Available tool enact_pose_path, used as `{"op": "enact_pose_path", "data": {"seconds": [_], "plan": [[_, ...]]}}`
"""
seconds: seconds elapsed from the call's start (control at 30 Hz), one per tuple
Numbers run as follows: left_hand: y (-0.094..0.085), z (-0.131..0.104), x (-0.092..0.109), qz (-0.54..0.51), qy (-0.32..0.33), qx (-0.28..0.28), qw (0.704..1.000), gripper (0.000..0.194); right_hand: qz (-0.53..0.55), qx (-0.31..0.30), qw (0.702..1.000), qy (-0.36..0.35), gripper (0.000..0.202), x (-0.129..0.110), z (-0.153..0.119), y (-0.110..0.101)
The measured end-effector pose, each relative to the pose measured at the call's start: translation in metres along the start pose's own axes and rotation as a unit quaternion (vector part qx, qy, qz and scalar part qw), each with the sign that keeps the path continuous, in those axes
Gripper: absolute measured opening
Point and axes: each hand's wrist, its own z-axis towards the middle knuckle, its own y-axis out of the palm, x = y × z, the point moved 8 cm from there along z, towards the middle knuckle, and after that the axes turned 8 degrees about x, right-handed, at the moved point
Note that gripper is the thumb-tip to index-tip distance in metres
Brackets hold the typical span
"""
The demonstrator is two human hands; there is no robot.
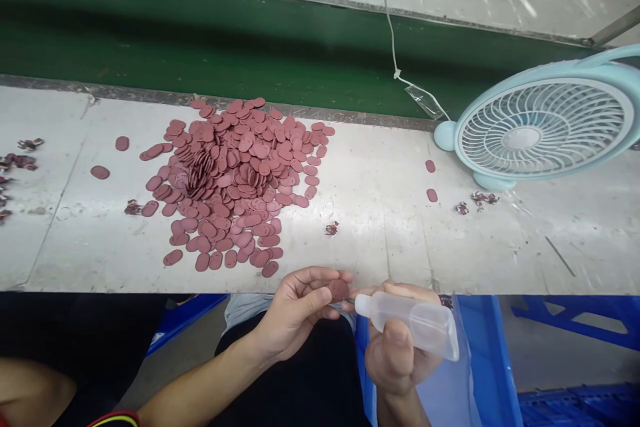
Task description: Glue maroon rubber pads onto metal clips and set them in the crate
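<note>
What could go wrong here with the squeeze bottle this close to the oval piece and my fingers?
The bottle nozzle sits right at the small oval piece pinched in the left hand, so liquid could run onto the fingertips. The work is past the bench edge, so a slipped piece likely drops to the lap.

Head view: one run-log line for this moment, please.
left hand: holds oval piece | right hand: holds squeeze bottle, nozzle at piece | pile of pieces on table
</note>
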Motion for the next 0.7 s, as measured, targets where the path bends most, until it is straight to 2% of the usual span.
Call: {"op": "enact_pose_path", "data": {"seconds": [0.1,0.17,0.23,0.3,0.37,0.43,0.53,0.57,0.63,0.67,0.7], "plan": [[0.001,0.0,0.001,-0.006,0.002,-0.006,1.0,0.019,0.124,-0.001,0.983,0.139,0.024,0.02,0.018,0.001],[0.0,-0.001,0.004,-0.008,0.005,-0.004,1.0,0.018,0.248,-0.011,0.928,0.279,0.028,0.049,0.035,0.004],[-0.003,-0.002,0.007,-0.008,0.008,0.001,1.0,0.017,0.359,-0.032,0.843,0.4,0.03,0.079,0.051,0.009],[-0.008,-0.003,0.011,-0.007,0.012,0.009,1.0,0.016,0.399,-0.049,0.802,0.443,0.027,0.102,0.066,0.007],[-0.016,-0.004,0.016,-0.006,0.016,0.02,1.0,0.017,0.415,-0.054,0.788,0.451,0.028,0.115,0.072,0.004],[-0.027,-0.005,0.021,-0.005,0.023,0.039,0.999,0.017,0.406,-0.057,0.803,0.432,0.042,0.115,0.07,0.001],[-0.042,-0.005,0.028,-0.006,0.035,0.073,0.997,0.018,0.226,-0.1,0.911,0.331,0.066,0.101,0.059,0.0],[-0.046,-0.005,0.029,-0.006,0.038,0.081,0.996,0.019,0.154,-0.117,0.935,0.296,0.065,0.096,0.055,0.004],[-0.051,-0.005,0.031,-0.006,0.041,0.091,0.995,0.019,0.002,-0.146,0.962,0.229,0.048,0.09,0.05,0.015],[-0.052,-0.004,0.031,-0.006,0.041,0.093,0.995,0.019,-0.092,-0.16,0.965,0.184,0.038,0.089,0.051,0.022],[-0.052,-0.004,0.031,-0.006,0.041,0.094,0.995,0.019,-0.197,-0.172,0.956,0.131,0.031,0.089,0.053,0.03]]}}
